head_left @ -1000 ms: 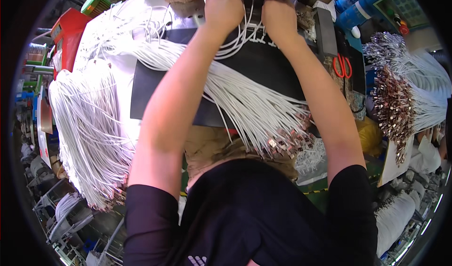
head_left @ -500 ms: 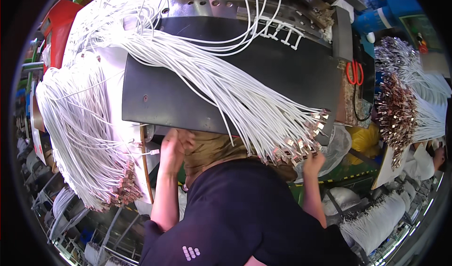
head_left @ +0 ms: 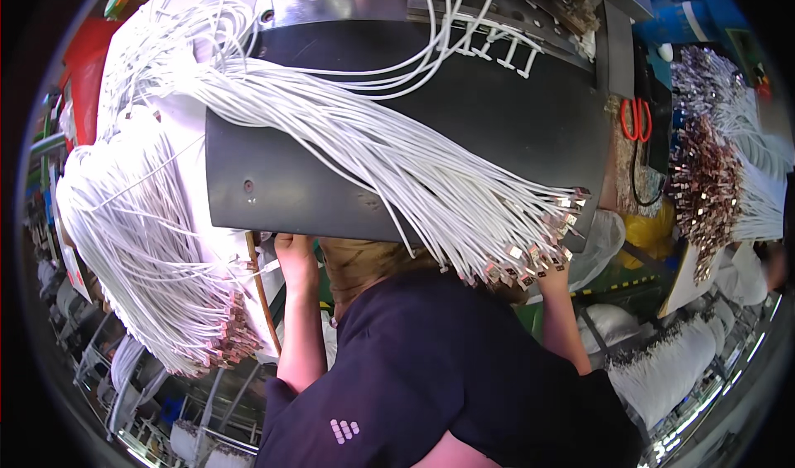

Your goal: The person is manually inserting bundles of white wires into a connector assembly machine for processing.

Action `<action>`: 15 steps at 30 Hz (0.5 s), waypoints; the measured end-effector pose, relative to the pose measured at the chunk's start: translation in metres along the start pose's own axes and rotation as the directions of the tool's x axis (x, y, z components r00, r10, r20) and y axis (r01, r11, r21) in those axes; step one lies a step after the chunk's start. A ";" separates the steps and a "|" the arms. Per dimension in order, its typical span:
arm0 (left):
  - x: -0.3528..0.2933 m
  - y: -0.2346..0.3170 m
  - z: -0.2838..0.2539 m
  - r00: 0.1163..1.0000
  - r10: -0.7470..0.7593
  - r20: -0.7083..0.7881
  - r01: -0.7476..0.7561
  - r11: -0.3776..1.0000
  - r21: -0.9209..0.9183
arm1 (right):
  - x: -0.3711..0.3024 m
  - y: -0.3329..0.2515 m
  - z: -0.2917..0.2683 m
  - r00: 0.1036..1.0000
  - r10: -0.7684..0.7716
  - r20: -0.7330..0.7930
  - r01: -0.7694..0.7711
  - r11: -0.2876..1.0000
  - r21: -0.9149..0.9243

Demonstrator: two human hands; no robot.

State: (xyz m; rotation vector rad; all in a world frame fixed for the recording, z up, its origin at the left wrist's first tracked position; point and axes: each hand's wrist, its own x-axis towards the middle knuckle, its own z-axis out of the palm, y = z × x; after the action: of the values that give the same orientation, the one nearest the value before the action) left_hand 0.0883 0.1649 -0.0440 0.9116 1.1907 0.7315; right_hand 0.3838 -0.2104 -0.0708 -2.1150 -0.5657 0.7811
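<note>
A thick bundle of white cables (head_left: 364,145) runs slantwise over the dark work board (head_left: 286,174). Its metal plug ends (head_left: 530,257) fan out past the board's front right corner. My left hand (head_left: 296,253) reaches under the front edge of the board, which hides its fingers. Close to the left of it, a single cable sticks out from the side pile. My right hand (head_left: 553,279) is up against the plug ends from below. The plugs cover its fingers, so whether it grips any of them cannot be made out.
A heap of white cables (head_left: 137,236) hangs down at the left. Several white moulded pieces (head_left: 497,52) lie at the board's back edge, under a metal machine plate (head_left: 364,4). Red-handled scissors (head_left: 636,120) are at the right, with more bundled cables (head_left: 708,170) beyond.
My left hand has slid under the board's edge; its fingers showed before. My right hand has shifted slightly and is more hidden by the plugs. The whole view has moved a little.
</note>
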 end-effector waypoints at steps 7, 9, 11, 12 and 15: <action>-0.005 0.005 -0.005 1.000 0.023 0.001 -0.023 0.997 0.071 | 0.013 -0.050 -0.004 0.995 -0.093 0.040 0.096 0.993 -0.067; -0.001 0.001 -0.010 1.000 0.030 -0.003 -0.029 0.986 0.166 | 0.014 -0.045 -0.002 0.997 -0.078 -0.024 0.079 0.996 0.031; -0.001 0.005 0.007 0.999 0.031 -0.029 -0.026 0.987 0.157 | 0.013 -0.049 0.001 0.996 -0.073 -0.057 0.078 0.993 0.084; -0.004 0.006 0.016 0.998 0.025 -0.065 -0.015 0.989 0.148 | 0.014 -0.059 0.002 0.998 -0.022 -0.057 0.025 0.999 0.048; -0.020 -0.014 0.018 0.988 0.152 -0.012 -0.132 0.895 0.427 | 0.022 -0.112 -0.020 0.996 0.067 -0.057 -0.068 0.998 -0.016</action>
State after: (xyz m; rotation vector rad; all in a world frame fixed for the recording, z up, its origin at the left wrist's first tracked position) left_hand 0.1010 0.1379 -0.0453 1.3633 1.3624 0.6186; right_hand 0.3991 -0.1424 0.0215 -2.1755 -0.4754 0.7539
